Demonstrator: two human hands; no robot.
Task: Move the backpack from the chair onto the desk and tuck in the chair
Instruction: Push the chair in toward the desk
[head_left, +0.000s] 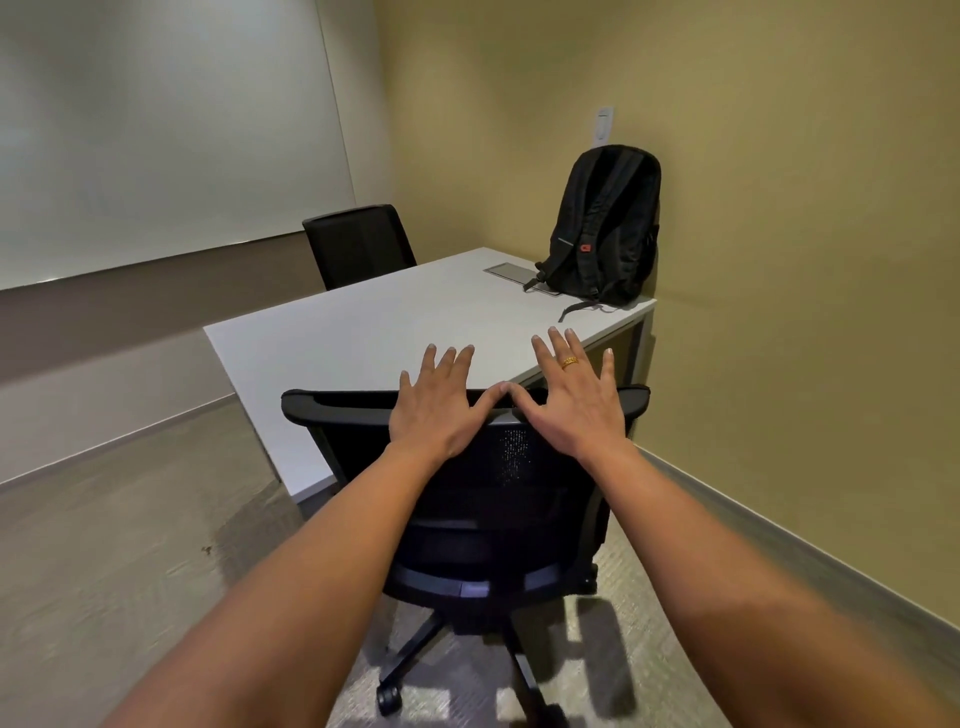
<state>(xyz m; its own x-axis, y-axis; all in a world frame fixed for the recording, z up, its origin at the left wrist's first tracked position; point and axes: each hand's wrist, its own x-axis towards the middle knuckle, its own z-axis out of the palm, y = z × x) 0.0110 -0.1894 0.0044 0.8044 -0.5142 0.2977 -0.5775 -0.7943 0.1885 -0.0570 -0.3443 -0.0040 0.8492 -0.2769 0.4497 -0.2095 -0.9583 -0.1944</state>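
Note:
A black backpack (605, 228) stands upright on the far right corner of the white desk (363, 332), leaning against the wall, its straps trailing on the desktop. A black mesh office chair (498, 519) on castors stands at the desk's near edge, its back toward me. My left hand (436, 402) and my right hand (574, 397) lie flat with fingers spread over the top rim of the chair's back, thumbs nearly touching. Neither hand grips anything. The right hand wears a gold ring.
A second black chair (358, 244) is pushed in at the desk's far side. A grey flap (511, 273) is set into the desktop beside the backpack. A whiteboard (156, 130) covers the left wall. The yellow wall runs close on the right. Carpet covers the floor to the left.

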